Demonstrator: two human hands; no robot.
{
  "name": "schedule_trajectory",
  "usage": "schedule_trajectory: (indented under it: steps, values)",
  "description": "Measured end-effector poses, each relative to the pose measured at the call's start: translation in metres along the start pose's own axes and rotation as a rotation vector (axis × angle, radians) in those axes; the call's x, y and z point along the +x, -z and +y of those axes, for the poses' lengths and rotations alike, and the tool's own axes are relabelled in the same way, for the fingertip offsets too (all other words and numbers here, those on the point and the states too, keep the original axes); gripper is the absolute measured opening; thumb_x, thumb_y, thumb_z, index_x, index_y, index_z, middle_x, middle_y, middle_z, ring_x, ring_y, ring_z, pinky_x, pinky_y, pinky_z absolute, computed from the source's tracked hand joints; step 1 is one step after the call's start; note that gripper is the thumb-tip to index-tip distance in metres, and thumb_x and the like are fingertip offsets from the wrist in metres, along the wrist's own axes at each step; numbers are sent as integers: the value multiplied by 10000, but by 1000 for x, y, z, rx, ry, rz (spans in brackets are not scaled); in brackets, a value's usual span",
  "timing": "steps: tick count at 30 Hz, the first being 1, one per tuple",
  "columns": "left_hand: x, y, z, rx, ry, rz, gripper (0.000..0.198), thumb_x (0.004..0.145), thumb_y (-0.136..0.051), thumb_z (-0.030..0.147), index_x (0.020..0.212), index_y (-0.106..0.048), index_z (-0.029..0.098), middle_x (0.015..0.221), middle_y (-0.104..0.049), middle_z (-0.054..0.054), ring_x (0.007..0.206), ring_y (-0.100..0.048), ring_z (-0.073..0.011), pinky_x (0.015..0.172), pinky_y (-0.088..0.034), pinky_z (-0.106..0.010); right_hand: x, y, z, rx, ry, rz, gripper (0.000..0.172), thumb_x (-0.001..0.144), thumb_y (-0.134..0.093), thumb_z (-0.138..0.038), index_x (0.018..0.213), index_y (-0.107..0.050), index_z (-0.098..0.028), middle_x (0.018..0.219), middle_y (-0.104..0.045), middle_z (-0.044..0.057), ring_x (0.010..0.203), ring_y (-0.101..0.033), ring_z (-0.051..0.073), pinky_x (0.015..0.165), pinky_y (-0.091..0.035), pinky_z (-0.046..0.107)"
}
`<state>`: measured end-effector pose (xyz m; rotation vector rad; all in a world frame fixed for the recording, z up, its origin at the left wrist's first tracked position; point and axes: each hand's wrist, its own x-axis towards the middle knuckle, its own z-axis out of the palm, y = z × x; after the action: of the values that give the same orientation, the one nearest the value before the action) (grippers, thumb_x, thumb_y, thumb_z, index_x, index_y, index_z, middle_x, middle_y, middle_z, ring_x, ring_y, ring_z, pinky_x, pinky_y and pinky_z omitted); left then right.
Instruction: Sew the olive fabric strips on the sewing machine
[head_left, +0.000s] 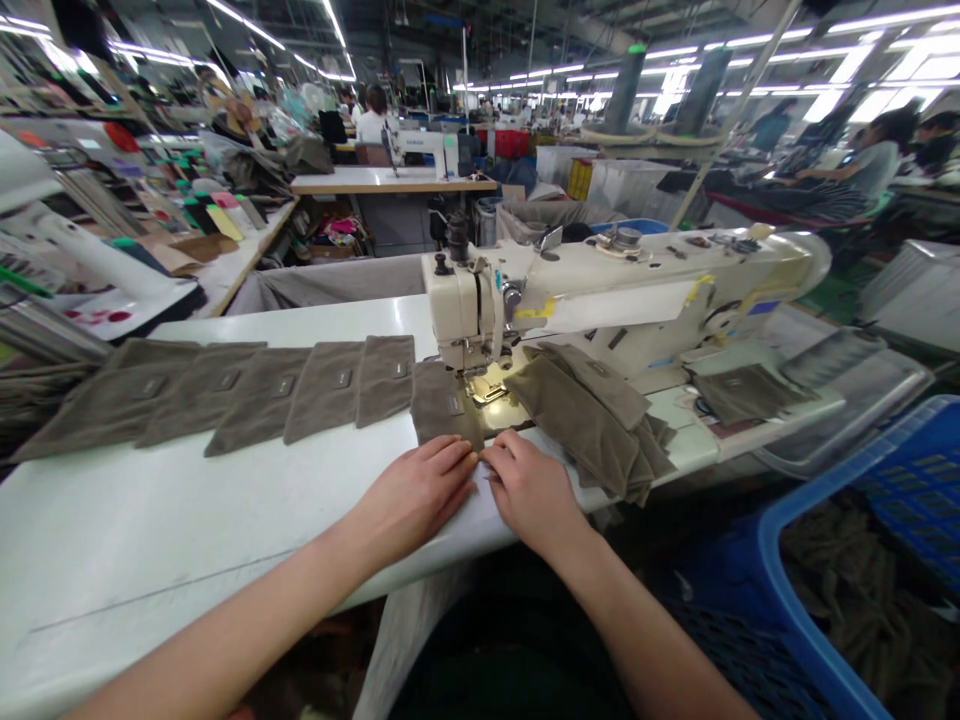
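Observation:
A cream sewing machine [600,285] stands on the white table [187,520]. Under its lit needle lies a grey-brown fabric piece [446,410] with a small label. My left hand [416,490] rests flat, fingertips on that piece's near edge. Touching the same edge just right of it is my right hand [529,485], fingers bent down on the cloth. A chain of similar sewn pieces [225,390] trails left across the table. A loose pile of the same fabric [592,415] lies to the right of the needle.
A blue plastic crate [840,500] holding fabric stands at my lower right. One more fabric piece [739,390] lies on the machine's right end. Other people sit at sewing tables behind. Cluttered shelves and a table run along the left.

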<state>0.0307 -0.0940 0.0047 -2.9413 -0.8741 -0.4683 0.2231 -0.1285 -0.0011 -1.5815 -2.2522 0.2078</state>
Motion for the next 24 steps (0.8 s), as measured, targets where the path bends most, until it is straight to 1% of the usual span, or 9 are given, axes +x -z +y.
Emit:
schedule_trajectory:
  steps: [8, 14, 18, 24]
  values:
    - [9, 2, -14, 10, 17, -19, 321, 1018, -433, 278, 1183, -664, 129, 1163, -671, -140, 1148, -620, -270, 961, -581, -427, 10, -2, 1, -31, -16, -6, 211, 927, -591, -134, 1107, -680, -196, 1081, -639, 62, 939, -633, 192, 684, -462, 260]
    - [17, 1, -25, -32, 28, -18, 343, 1021, -411, 289, 1187, -670, 136, 1157, -670, -145, 1127, -626, -262, 955, -580, -434, 4, -1, -1, -32, -31, -12, 196, 922, -584, -125, 1071, -688, -199, 1087, -639, 69, 935, -632, 192, 684, -461, 260]
    - [22, 2, -32, -32, 42, -21, 340, 1017, -416, 281, 1192, -672, 141, 1166, -668, -144, 1124, -623, -264, 964, -572, -450, -1, -2, 0, -29, -36, 2, 219, 899, -591, -101, 1061, -692, -207, 1074, -643, 68, 932, -629, 197, 673, -463, 267]
    - [28, -1, -42, -24, 68, -5, 337, 1022, -420, 284, 1156, -691, 134, 1119, -678, -139, 1098, -636, -260, 958, -568, -428, -2, -3, 1, -18, -36, 18, 236, 879, -601, -80, 1056, -696, -202, 1056, -648, 67, 922, -631, 196, 659, -460, 267]
